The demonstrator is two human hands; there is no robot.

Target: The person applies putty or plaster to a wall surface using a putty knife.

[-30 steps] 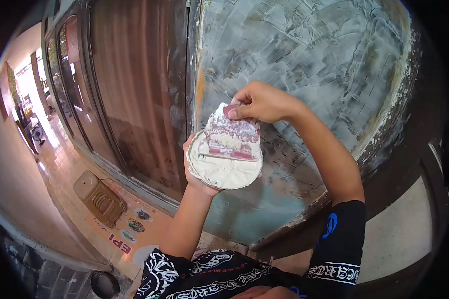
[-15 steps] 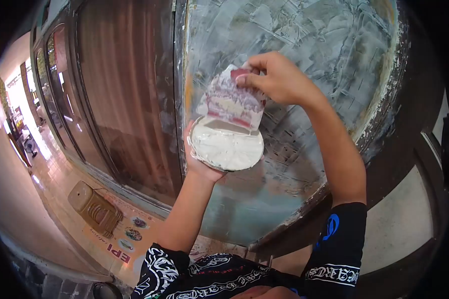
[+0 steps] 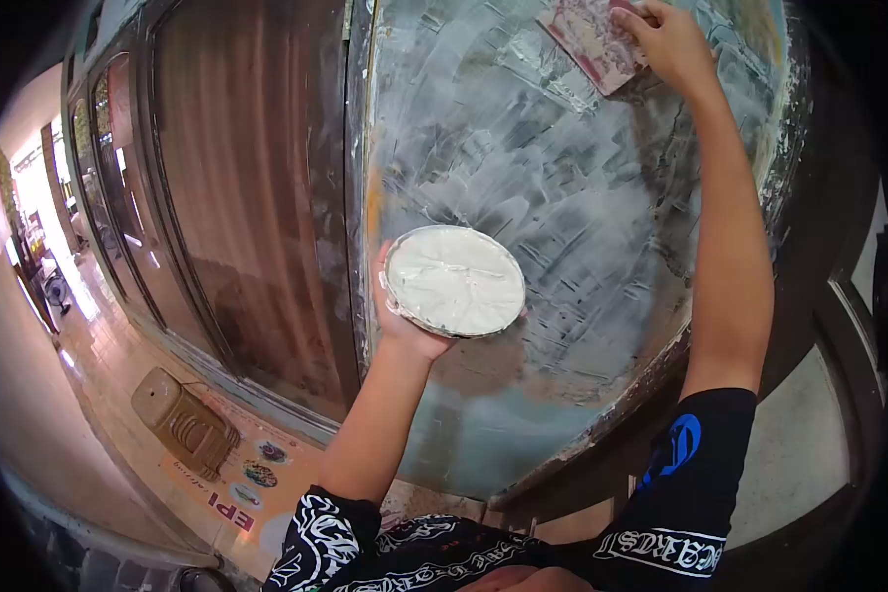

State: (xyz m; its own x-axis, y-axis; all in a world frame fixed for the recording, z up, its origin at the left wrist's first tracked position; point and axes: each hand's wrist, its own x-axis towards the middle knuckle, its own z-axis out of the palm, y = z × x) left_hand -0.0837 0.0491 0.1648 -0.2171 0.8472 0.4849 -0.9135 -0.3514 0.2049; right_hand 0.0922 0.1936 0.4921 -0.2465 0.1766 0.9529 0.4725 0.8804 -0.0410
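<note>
My left hand [image 3: 411, 331] holds up a round container of white paste [image 3: 456, 281] from below and its left side, with the paste facing up. High on the wall, my right hand [image 3: 669, 41] grips a flat red scraper [image 3: 598, 44] smeared with paste. The scraper's lower edge lies at the wall surface [image 3: 523, 148], which is streaked grey and white. Whether the blade presses on the wall is hard to tell.
Dark-framed glass panels [image 3: 247, 168] stand to the left. A brown stool [image 3: 183, 414] is on the floor at lower left, beside a printed orange banner [image 3: 276, 503]. A rough, chipped edge [image 3: 651, 375] bounds the wall on the right.
My right hand and the scraper have moved up and right, from just above the container to the upper wall. My left hand and the container have barely shifted.
</note>
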